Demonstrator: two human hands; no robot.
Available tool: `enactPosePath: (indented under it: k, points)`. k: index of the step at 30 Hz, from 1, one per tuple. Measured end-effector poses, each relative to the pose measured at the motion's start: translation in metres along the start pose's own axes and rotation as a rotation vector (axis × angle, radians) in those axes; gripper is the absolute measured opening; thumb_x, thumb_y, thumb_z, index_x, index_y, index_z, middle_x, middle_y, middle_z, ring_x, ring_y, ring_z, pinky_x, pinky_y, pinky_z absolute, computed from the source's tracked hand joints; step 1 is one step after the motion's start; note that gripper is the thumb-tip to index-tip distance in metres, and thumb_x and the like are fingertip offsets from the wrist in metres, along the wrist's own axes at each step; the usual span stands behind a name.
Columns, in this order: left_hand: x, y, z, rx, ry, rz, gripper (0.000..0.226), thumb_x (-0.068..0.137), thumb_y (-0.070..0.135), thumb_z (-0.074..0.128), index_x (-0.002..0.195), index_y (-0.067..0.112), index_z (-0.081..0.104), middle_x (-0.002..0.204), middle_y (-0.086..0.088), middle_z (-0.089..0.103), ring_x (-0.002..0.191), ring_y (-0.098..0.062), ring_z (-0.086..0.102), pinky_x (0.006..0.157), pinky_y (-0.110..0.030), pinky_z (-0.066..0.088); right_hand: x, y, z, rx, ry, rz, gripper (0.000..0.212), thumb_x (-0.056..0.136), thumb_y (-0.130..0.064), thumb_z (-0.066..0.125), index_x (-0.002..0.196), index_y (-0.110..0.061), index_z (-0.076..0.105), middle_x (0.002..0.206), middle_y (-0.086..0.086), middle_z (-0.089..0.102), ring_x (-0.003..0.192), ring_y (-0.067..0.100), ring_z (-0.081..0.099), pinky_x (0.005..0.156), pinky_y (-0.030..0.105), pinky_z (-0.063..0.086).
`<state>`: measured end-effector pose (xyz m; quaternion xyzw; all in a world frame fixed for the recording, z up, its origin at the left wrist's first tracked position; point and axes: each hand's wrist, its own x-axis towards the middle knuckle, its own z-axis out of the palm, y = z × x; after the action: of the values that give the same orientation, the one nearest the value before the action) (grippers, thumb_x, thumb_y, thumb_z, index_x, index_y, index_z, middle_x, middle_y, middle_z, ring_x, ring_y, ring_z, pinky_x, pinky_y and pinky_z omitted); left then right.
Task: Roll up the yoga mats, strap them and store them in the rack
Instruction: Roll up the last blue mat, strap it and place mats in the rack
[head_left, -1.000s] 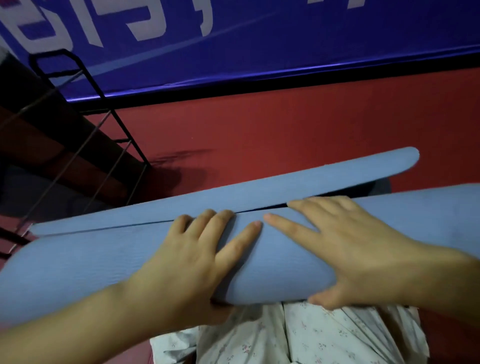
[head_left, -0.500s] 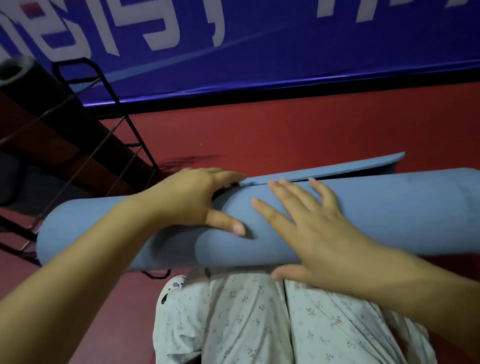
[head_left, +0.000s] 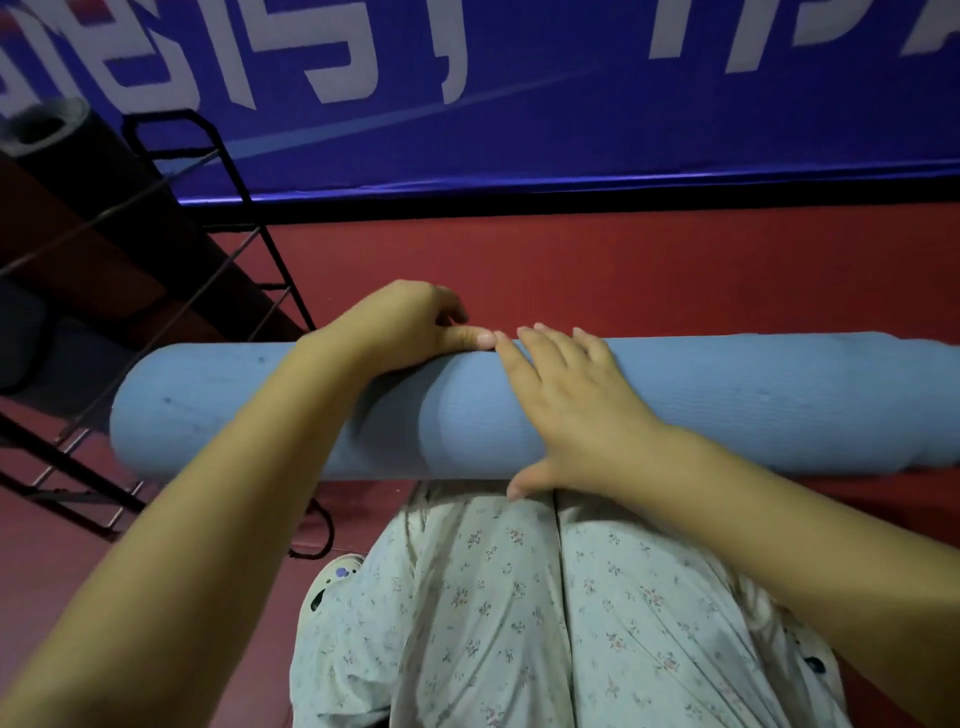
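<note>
Left hand (head_left: 410, 325) curls over the far top edge of the blue mat roll (head_left: 753, 405), right hand (head_left: 566, 410) flat on it, fingers spread, likely pinning the loose end. One blue roll mid-frame; rack (head_left: 249, 249) upper left holds one dark mat (head_left: 47, 130), maybe more.

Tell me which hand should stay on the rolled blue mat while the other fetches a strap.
Probably the right hand: it lies flat across the middle of the blue mat, pinning the roll. The left hand only curls over the far top edge, nearer the rack. No strap is in view.
</note>
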<state>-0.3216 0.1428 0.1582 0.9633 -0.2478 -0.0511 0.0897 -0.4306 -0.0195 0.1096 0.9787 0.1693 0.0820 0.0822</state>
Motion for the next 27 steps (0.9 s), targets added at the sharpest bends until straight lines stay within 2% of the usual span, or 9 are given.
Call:
enactPosePath:
  k: [3,7,10,12,15,17,21,25,27]
  points:
    - [-0.021,-0.001,0.02,-0.19,0.538,0.035,0.029,0.086,0.043,0.064,0.096,0.016,0.07,0.094,0.005,0.067,0.09,-0.015,0.061,0.083,-0.029,0.046,0.022,0.019,0.0,0.075,-0.101,-0.025,0.129,0.058,-0.079,0.062,0.15,-0.021,-0.009,0.149,0.013,0.022,0.137,0.03,0.021,0.11,0.045,0.021]
    - [-0.086,-0.009,0.051,-1.36,0.937,-0.301,0.031,0.091,0.023,0.054,0.063,0.015,0.065,0.055,0.003,0.052,0.047,-0.008,0.04,0.044,-0.021,0.031,0.041,0.035,0.002,0.167,-0.169,-0.072,0.119,0.061,-0.076,0.061,0.149,-0.034,-0.006,0.142,0.006,0.033,0.129,0.024,0.033,0.102,0.041,0.028]
    - [-0.111,-0.038,0.096,-2.007,0.843,-0.664,0.034,0.093,0.024,0.041,0.059,0.018,0.045,0.059,0.002,0.042,0.04,-0.008,0.035,0.037,-0.017,0.022,0.049,0.04,0.001,0.206,-0.196,-0.098,0.117,0.061,-0.075,0.063,0.149,-0.037,-0.003,0.143,0.001,0.033,0.129,0.021,0.034,0.102,0.039,0.028]
    - [-0.109,-0.052,0.122,-2.241,0.718,-0.871,0.032,0.096,0.033,0.033,0.075,0.018,0.052,0.075,-0.001,0.05,0.061,-0.012,0.053,0.052,-0.024,0.041,0.048,0.042,0.001,0.211,-0.185,-0.111,0.116,0.061,-0.074,0.064,0.148,-0.037,-0.002,0.142,-0.001,0.034,0.128,0.02,0.034,0.102,0.039,0.028]
    - [-0.095,-0.057,0.142,-2.635,0.528,-0.595,0.049,0.096,0.047,0.033,0.129,0.017,0.053,0.126,-0.017,0.058,0.12,-0.038,0.052,0.103,-0.059,0.034,0.047,0.042,0.001,0.213,-0.168,-0.127,0.115,0.061,-0.073,0.065,0.148,-0.038,0.0,0.141,-0.003,0.034,0.127,0.019,0.035,0.102,0.039,0.028]
    - [-0.082,-0.05,0.135,-2.723,0.409,-0.266,0.056,0.093,0.055,0.036,0.134,0.02,0.05,0.134,-0.016,0.054,0.125,-0.046,0.044,0.098,-0.074,0.025,0.046,0.043,0.001,0.23,-0.165,-0.12,0.115,0.06,-0.071,0.067,0.148,-0.039,0.0,0.141,-0.004,0.034,0.127,0.018,0.035,0.102,0.039,0.028]
    - [-0.051,-0.031,0.097,-2.562,0.511,-0.251,0.061,0.086,0.067,0.036,0.124,0.025,0.058,0.122,-0.006,0.065,0.121,-0.042,0.048,0.082,-0.083,0.026,0.053,0.069,-0.007,0.465,-0.15,-0.025,0.116,0.056,-0.064,0.075,0.147,-0.045,0.005,0.138,-0.005,0.037,0.127,0.016,0.038,0.106,0.041,0.032]
    - [-0.016,-0.016,0.038,-2.343,0.544,-0.156,0.058,0.085,0.074,0.027,0.103,0.031,0.062,0.084,0.003,0.07,0.091,-0.025,0.062,0.086,-0.076,0.033,0.06,0.098,-0.011,0.644,-0.053,0.052,0.122,0.056,-0.047,0.085,0.145,-0.047,0.001,0.13,-0.008,0.04,0.12,0.006,0.039,0.1,0.021,0.031]
    - [0.005,-0.009,0.014,-2.206,0.515,-0.164,0.052,0.083,0.076,0.03,0.093,0.036,0.061,0.069,0.005,0.059,0.065,-0.016,0.058,0.072,-0.058,0.05,0.065,0.104,-0.009,0.826,0.027,0.077,0.112,0.06,-0.045,0.083,0.141,-0.047,0.006,0.138,-0.008,0.04,0.124,0.0,0.038,0.105,0.018,0.029]
